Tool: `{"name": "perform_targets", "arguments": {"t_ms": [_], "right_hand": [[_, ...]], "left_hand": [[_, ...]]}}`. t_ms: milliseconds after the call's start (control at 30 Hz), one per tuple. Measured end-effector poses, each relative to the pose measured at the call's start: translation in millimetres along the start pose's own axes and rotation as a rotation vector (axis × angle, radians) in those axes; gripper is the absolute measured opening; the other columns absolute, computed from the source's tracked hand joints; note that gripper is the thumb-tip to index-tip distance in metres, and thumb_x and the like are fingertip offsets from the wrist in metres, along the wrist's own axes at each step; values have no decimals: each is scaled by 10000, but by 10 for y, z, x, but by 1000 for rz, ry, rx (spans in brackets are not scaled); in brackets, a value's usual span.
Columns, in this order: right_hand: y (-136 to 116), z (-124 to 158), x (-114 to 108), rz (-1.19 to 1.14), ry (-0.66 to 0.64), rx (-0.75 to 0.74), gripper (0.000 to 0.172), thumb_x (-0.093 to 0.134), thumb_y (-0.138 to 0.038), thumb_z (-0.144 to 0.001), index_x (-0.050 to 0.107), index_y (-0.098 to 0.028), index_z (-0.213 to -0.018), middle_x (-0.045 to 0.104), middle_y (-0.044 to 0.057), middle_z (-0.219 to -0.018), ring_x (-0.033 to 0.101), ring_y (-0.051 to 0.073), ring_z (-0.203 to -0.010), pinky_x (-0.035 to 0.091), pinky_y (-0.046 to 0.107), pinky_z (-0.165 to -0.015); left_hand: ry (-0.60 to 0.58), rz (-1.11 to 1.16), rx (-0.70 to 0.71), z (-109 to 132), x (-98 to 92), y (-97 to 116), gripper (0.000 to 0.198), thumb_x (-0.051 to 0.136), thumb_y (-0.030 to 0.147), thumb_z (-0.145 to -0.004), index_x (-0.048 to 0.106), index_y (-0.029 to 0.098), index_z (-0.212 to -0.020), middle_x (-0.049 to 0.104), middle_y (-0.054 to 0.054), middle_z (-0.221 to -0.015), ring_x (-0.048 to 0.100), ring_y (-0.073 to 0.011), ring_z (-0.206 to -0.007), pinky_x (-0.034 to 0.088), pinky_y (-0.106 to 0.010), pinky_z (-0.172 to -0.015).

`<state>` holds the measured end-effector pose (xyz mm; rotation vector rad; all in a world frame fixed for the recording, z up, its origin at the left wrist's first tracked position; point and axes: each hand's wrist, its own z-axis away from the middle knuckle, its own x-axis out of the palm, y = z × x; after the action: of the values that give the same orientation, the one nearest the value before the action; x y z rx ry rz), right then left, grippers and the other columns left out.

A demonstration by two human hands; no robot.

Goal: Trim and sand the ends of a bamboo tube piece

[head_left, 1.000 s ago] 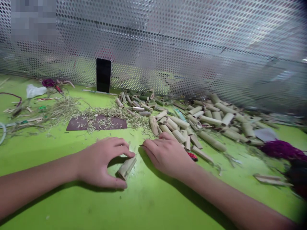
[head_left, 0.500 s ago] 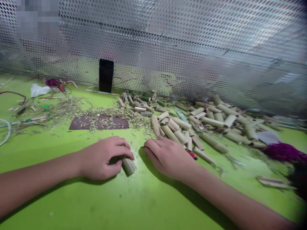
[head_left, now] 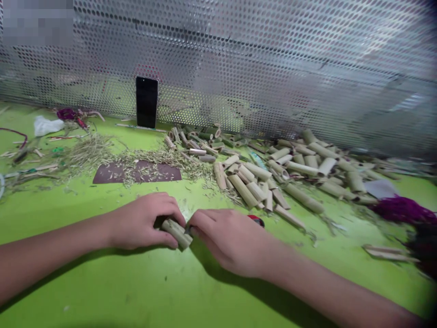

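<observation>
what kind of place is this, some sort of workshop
Probably a small bamboo-working bench or workshop. The left hand holds a cut bamboo tube, a heap of similar tubes lies on the green table, and fibrous shavings are scattered across it.

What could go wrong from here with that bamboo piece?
The bamboo tube looks only lightly held in the left hand; if that grip slackens, it could roll across the smooth green tabletop. The right hand is close to the loose pile of bamboo tubes, so it might knock some out of place. It could also catch a splinter at the tube's end, though that end is too small to judge.
</observation>
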<state>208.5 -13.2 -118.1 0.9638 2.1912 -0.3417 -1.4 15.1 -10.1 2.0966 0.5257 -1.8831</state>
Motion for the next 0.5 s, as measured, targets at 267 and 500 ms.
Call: {"name": "perform_targets", "arguments": {"t_ms": [267, 500], "right_hand": [[-63, -17, 46, -12, 16, 72, 111, 510, -89, -913, 559, -184, -881, 589, -16, -703, 428, 109, -559, 236, 265, -557], [-36, -19, -15, -102, -46, 108, 199, 432, -245, -1042, 592, -194, -935, 611, 0, -707, 463, 126, -562, 248, 278, -557]], "left_hand": [[-11, -10, -46, -5, -2, -19, 225, 856, 265, -818, 766, 223, -1020, 683, -11, -995, 623, -206, -953, 459, -314, -831], [-3, 15, -67, -6, -7, -23, 258, 893, 254, -780, 774, 225, -1007, 673, 4, -961, 615, -195, -935, 450, -299, -812]]}}
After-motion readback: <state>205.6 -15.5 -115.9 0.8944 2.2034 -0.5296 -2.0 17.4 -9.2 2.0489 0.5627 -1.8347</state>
